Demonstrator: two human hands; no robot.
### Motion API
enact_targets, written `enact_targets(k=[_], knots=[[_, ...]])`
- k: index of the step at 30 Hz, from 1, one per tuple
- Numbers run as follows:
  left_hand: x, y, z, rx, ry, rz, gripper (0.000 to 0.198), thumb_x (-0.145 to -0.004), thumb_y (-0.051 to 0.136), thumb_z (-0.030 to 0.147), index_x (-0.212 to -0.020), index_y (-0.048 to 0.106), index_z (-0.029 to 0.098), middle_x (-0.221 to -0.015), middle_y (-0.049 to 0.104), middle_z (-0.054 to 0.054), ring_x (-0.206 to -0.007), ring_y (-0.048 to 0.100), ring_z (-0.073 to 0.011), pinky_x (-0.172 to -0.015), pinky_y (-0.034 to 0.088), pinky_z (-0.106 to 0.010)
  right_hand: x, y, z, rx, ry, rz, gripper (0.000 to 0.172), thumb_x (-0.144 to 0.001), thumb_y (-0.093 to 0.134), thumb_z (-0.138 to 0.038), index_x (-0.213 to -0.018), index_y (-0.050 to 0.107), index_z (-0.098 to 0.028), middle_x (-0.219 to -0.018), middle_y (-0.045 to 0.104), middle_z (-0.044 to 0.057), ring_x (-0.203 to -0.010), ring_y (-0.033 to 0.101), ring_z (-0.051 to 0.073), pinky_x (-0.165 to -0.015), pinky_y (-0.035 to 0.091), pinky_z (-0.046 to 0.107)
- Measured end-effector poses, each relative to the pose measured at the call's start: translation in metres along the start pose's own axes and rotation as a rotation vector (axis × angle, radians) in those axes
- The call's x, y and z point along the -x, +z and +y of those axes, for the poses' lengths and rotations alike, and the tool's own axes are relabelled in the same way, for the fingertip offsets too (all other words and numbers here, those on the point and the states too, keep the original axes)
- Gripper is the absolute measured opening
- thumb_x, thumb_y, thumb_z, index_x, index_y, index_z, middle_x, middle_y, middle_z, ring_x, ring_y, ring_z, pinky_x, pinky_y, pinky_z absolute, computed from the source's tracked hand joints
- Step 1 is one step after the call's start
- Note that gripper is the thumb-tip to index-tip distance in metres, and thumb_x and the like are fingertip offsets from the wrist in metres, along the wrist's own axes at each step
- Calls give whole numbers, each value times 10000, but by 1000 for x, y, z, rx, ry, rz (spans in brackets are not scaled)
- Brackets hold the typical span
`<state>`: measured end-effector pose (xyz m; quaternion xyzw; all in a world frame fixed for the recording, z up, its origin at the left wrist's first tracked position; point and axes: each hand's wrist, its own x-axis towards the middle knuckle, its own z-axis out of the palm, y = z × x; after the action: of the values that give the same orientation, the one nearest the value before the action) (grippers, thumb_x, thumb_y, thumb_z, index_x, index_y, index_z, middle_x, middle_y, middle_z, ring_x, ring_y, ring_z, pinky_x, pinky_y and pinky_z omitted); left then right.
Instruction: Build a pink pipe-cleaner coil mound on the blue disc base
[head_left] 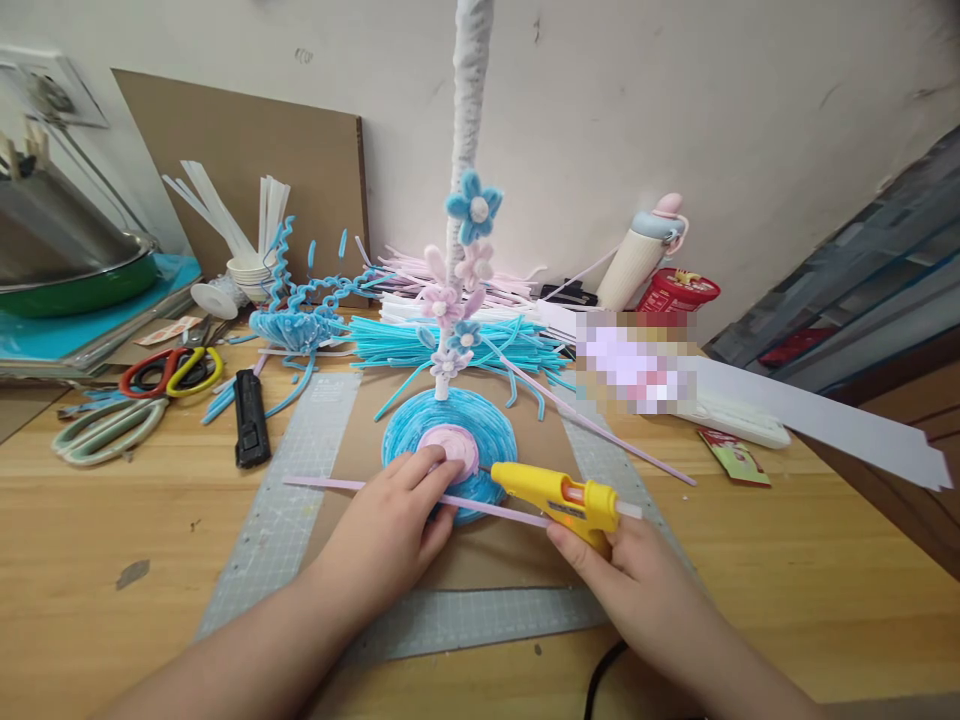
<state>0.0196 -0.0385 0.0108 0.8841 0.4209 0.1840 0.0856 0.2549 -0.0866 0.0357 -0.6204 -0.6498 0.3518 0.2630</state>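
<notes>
In my right hand [637, 560] is a yellow glue gun [559, 490]. Its nozzle points left at the edge of a pale pink coiled disc [454, 445]. That disc lies on a larger blue coiled round base [405, 420]. My left hand [401, 510] rests over the pink disc's front edge, fingers bent around a pale pink pipe cleaner [495, 508]; the exact grip is partly hidden. The strand's right end reaches my right thumb. Behind the disc rises a white wrapped stem [466, 110] bearing blue and pink fuzzy flowers [474, 207].
Brown cardboard [510, 565] lies on a grey cutting mat [457, 625]. Behind are blue pipe cleaners [450, 345]. Scissors [169, 372] and a black cutter-like tool [251, 420] lie left. A bottle [637, 255] and a red tub [679, 292] stand back right. A black cord [600, 670] runs near my right arm.
</notes>
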Motion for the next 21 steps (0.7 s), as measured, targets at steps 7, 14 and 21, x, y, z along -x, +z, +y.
enact_targets(k=[7, 14, 21], knots=[[-1, -1, 0, -2, 4, 0, 361, -864, 484, 147, -1215, 527, 221, -1249, 558, -82, -1097, 565, -249, -922, 504, -410, -3, 3, 2, -37, -9, -28, 395, -889, 497, -419, -1201, 636, -220, -1120, 696, 92, -1025, 638, 275, -938, 490, 459], [0, -1, 0, -3, 2, -3, 363, -870, 483, 143, -1222, 520, 219, -1257, 551, -82, -1108, 556, -252, -928, 498, -417, -2, 3, 5, -50, -16, -41, 393, -899, 503, -400, -1232, 615, -225, -1176, 673, 88, -1070, 617, 264, -977, 464, 455], [0, 0, -1, 6, 1, -7, 373, -873, 481, 145, -1237, 509, 219, -1256, 550, -78, -1113, 551, -248, -936, 493, -414, -1, 3, 6, -44, 10, -26, 403, -904, 486, -433, -1224, 622, -230, -1141, 686, 86, -1002, 641, 266, -938, 489, 461]])
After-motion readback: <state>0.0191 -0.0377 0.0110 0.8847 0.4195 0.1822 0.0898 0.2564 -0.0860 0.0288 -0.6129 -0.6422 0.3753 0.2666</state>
